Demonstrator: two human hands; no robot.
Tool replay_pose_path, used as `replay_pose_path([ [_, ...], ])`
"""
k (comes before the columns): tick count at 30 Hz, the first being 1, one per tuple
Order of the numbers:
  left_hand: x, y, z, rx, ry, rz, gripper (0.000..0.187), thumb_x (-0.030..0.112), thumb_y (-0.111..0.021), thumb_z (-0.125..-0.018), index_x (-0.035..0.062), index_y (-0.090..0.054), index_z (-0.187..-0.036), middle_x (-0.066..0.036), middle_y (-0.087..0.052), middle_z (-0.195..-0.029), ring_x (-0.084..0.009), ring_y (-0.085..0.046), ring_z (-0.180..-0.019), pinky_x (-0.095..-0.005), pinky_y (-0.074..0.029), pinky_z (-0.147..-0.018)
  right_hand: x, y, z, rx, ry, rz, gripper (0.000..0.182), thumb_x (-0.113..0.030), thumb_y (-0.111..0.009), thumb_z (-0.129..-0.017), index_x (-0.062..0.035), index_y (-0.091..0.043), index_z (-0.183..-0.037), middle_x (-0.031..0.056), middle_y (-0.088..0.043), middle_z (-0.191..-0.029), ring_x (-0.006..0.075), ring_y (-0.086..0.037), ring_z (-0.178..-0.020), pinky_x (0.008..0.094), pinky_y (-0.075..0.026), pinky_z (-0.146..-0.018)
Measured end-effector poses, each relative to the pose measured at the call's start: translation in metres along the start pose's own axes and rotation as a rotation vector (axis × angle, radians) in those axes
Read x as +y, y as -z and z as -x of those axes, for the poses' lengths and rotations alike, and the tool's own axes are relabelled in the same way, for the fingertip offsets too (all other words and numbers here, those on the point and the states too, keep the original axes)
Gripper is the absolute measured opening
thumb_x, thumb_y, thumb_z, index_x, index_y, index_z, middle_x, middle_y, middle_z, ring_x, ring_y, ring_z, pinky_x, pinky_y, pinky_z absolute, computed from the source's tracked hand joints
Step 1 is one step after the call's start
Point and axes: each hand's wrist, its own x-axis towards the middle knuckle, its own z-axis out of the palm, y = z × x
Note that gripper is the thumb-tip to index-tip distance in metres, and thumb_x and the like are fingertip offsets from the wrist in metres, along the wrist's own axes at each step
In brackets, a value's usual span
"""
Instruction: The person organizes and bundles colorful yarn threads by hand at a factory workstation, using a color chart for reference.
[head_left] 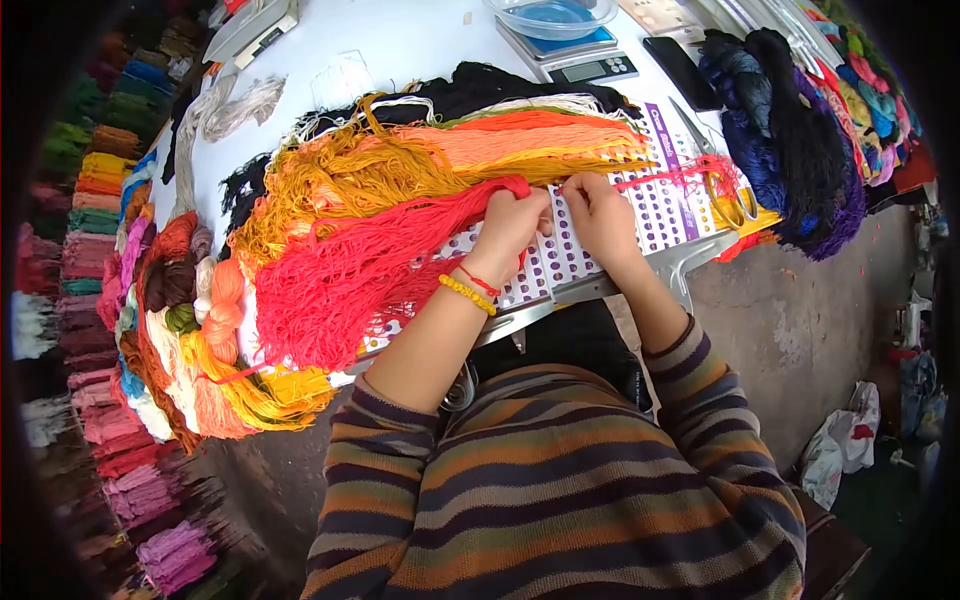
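My left hand is closed around the gathered end of a red thread hank, whose loose strands fan out to the left. Close beside it, my right hand has its fingers pinched together; what they hold is hidden. Thin red strands run from near the right fingertips to a small tangle at the right. Behind the hands lie mustard thread, orange thread and black thread. A white sheet with purple dots is under both hands.
Scissors lie right of my right hand. A metal bar runs along the table's front edge. At the back are a digital scale with a clear bowl and a phone. Dark hanks hang at the right, multicoloured ones at the left.
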Motion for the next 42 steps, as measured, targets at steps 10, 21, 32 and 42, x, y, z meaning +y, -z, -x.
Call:
replay_pose_path([
  [10, 0.002, -0.006, -0.011, 0.042, -0.089, -0.144, 0.006, -0.001, -0.051, -0.072, -0.0028, -0.057, -0.070, -0.006, -0.056, -0.062, -0.0128, -0.054, -0.050, -0.0241, -0.038, -0.043, -0.009, -0.002, 0.003, 0.043, 0.169, 0.116, 0.012, -0.017, -0.053, -0.082, -0.0060, -0.057, -0.082, 0.0118, -0.059, -0.080, 0.0314, -0.059, -0.067, 0.0406, -0.047, -0.058],
  [21, -0.011, 0.002, -0.027, -0.022, -0.300, -0.536, 0.009, 0.003, -0.054, -0.078, -0.0024, -0.061, -0.078, -0.010, -0.060, -0.062, -0.0145, -0.059, -0.053, -0.0265, -0.044, -0.048, -0.007, -0.002, 0.000, -0.002, 0.007, 0.010, 0.013, -0.018, -0.053, -0.080, -0.0061, -0.059, -0.081, 0.0122, -0.061, -0.072, 0.0309, -0.059, -0.063, 0.0394, -0.047, -0.058],
  [32, 0.013, 0.041, -0.008, 0.293, -0.586, -1.170, 0.015, 0.015, -0.055, -0.077, 0.0016, -0.060, -0.078, -0.019, -0.061, -0.070, -0.0319, -0.059, -0.061, -0.0402, -0.047, -0.057, -0.012, 0.004, 0.003, 0.017, 0.029, 0.016, 0.012, -0.010, -0.058, -0.069, -0.0072, -0.059, -0.081, 0.0100, -0.059, -0.068, 0.0270, -0.059, -0.059, 0.0360, -0.047, -0.053],
  [42, 0.019, 0.034, 0.029, -0.257, 0.004, 0.512, 0.013, 0.009, -0.052, -0.082, -0.0004, -0.056, -0.091, -0.004, -0.056, -0.071, -0.0077, -0.042, -0.051, -0.0198, -0.031, -0.044, -0.007, -0.004, 0.003, 0.091, 0.092, 0.166, 0.010, -0.008, -0.056, -0.073, -0.0046, -0.056, -0.082, 0.0130, -0.057, -0.079, 0.0306, -0.058, -0.068, 0.0389, -0.047, -0.059],
])
